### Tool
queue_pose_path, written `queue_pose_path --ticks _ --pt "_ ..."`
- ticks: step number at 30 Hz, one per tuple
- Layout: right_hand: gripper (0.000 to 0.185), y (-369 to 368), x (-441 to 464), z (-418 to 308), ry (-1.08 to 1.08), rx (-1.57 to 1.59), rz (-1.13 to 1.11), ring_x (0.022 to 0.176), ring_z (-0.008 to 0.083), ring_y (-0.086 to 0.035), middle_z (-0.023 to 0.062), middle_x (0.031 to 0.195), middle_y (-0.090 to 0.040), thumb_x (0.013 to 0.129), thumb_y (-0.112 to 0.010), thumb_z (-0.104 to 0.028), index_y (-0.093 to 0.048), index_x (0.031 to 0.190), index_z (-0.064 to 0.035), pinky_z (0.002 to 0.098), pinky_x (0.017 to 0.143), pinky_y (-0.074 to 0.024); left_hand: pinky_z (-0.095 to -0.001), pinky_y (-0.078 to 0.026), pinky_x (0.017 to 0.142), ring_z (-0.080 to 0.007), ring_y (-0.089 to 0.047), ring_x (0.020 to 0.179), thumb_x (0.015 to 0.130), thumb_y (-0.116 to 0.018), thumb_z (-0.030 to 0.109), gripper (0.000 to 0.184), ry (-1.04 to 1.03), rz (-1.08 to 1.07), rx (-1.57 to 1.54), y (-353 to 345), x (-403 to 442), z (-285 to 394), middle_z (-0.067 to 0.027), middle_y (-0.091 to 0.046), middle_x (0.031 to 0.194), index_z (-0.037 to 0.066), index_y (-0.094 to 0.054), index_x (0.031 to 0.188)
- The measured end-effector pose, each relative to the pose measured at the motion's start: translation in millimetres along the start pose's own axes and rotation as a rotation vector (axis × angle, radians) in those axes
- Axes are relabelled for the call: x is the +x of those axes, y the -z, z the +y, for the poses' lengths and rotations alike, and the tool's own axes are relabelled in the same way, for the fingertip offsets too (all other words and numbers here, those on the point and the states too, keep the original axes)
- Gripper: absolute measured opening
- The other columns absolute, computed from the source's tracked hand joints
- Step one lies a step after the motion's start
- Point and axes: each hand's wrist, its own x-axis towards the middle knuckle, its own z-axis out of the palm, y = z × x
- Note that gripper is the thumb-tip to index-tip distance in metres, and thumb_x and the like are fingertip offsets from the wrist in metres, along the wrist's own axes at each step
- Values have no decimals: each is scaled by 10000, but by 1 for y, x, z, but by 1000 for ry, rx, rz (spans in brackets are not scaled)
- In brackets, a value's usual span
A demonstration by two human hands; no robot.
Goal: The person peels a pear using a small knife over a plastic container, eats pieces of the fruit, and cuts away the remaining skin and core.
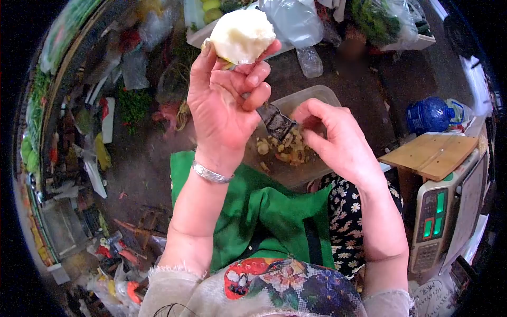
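Raised at the top centre, my left hand (229, 100) grips a white, peeled, roundish fruit or vegetable (242, 35) between thumb and fingers, with the palm turned toward me. A little yellow shows under its lower edge; its exact kind I cannot make out. My right hand (338, 138) is closed on a short, flat, dark-bladed tool (275, 121), whose handle is hidden by the fingers. The blade points up and left, close to my left fingers and apart from the white piece. Below it, pale and brownish peelings (285, 149) lie in a translucent plastic tub (323, 94).
A digital scale (435, 211) with a wooden board (429, 154) on it stands at the right. Behind it lies a large blue plastic bottle (429, 114). Bags and produce crowd the left side. Leafy greens (374, 21) sit at the top right. A green apron (253, 206) covers my lap.
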Motion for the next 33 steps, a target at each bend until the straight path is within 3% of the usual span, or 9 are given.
queue_pose_path --ticks 2,5,8,11,14,17,20,27,33 --pt "120 -3 -3 6 214 -154 169 640 135 -591 78 683 -600 764 -589 -1 -583 881 -25 248 579 -437 -192 -231 423 -117 -353 660 896 -510 439 597 8 -11 4 3 1 -1 -275 -496 1233 25 -422 1317" --pt "149 8 -3 5 184 -289 -42 758 164 -636 95 786 -640 759 -569 14 -600 900 -24 272 620 -460 -188 -234 421 -116 -362 660 903 -499 441 584 19 -25 15 4 1 -2 -271 -504 1226 25 -432 1307" --pt "166 15 2 -2 -178 12 -252 831 159 -622 101 862 -643 760 -563 19 -609 913 -27 280 686 -464 -185 -242 420 -116 -377 664 910 -488 441 574 24 -17 41 6 0 -5 -267 -517 1210 24 -435 1301" --pt "139 14 2 -3 -229 67 -174 820 165 -609 120 856 -629 769 -577 13 -606 901 -16 274 709 -459 -180 -253 418 -116 -380 657 918 -470 437 564 20 -23 56 5 -1 -7 -261 -546 1167 24 -433 1301" --pt "84 11 0 5 31 -45 -14 779 124 -591 92 831 -633 827 -596 -34 -597 901 6 251 697 -453 -182 -260 420 -116 -387 654 924 -459 435 557 19 -20 92 4 -2 -10 -264 -553 1149 22 -438 1297" --pt "163 11 2 -2 -227 272 -54 785 272 -622 132 833 -645 849 -589 -134 -618 948 -8 329 715 -474 -183 -271 422 -116 -407 661 926 -459 435 556 47 -21 117 1 -3 -15 -261 -556 1144 19 -439 1295" --pt "245 6 -2 -5 -200 587 -186 803 141 -598 98 860 -661 840 -637 -152 -615 1001 32 300 725 -473 -180 -297 431 -117 -441 678 924 -469 431 558 85 -8 96 4 -7 -23 -252 -568 1126 5 -451 1283" --pt "205 7 -3 -6 -291 579 -271 798 125 -589 97 858 -659 819 -610 -85 -619 994 21 290 731 -471 -183 -356 475 -145 -511 705 920 -492 397 539 66 34 231 -6 -15 -36 -259 -583 1101 1 -451 1283" --pt "156 19 -3 -5 -279 506 -374 756 103 -553 66 783 -627 806 -595 -76 -609 925 24 272 718 -462 -297 -496 614 -254 -612 816 846 -602 379 587 -121 -46 392 -10 -12 -30 -248 -590 1103 11 -452 1279"
